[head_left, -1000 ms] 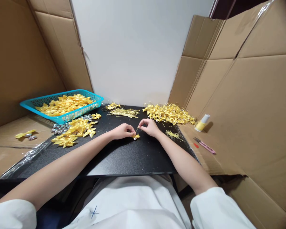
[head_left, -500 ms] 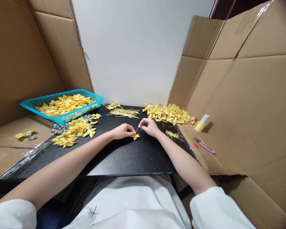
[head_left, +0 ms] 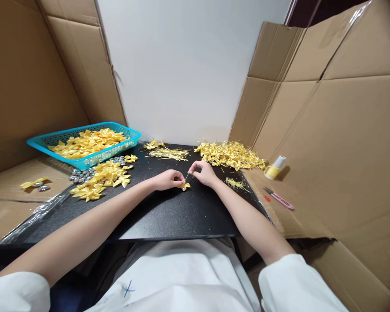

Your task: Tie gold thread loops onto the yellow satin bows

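Observation:
My left hand (head_left: 170, 179) is closed in a pinch on a small yellow ribbon bow (head_left: 187, 186), which has a shiny silver piece at its lower side. The fingers cover part of the bow. A short length of thin gold cord (head_left: 187, 175) runs from the bow up to my right hand (head_left: 203, 172). The thumb and forefinger of that hand pinch the cord's other end. Both hands are over the middle of the black table (head_left: 169, 216), a small gap apart. Behind them lies a bundle of straight gold cords (head_left: 170, 154).
A turquoise basket (head_left: 81, 163) of yellow bows stands at left. Before it lie loose bows (head_left: 108, 173) and silver pieces (head_left: 81, 175). At right are a heap of corded bows (head_left: 230, 154), thread scraps (head_left: 235, 183), a thread spool (head_left: 274, 168) and pink-handled snips (head_left: 282, 201). Cardboard walls (head_left: 344, 143) flank the table.

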Demonstrator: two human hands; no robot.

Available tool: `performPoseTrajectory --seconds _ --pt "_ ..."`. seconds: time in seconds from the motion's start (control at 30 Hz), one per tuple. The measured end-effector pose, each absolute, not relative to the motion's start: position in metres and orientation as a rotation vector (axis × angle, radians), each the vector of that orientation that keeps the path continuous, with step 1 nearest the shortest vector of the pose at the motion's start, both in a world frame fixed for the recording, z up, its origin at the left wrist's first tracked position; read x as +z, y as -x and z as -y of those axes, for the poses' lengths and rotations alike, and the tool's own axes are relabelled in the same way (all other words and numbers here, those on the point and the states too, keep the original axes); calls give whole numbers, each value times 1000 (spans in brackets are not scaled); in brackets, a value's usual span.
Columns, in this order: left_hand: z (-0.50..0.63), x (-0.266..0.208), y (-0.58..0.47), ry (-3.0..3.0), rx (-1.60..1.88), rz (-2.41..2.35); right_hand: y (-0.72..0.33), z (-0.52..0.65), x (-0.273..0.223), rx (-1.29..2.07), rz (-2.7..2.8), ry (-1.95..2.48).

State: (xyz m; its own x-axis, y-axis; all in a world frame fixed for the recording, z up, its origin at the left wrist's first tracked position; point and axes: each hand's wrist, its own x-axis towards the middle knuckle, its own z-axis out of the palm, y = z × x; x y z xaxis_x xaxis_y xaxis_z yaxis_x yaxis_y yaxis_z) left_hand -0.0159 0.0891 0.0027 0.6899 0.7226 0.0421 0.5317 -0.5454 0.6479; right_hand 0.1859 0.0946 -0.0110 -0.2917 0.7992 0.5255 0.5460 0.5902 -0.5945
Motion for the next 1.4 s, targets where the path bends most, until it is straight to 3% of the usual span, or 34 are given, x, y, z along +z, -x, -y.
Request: performPoseTrajectory --seconds 1.0,1.4 --pt "-89 3 14 -2259 406 -900 -193 -93 6 268 1851 1113" --pt "-93 1 12 -2171 668 -975 -191 -85 13 333 1904 1040"
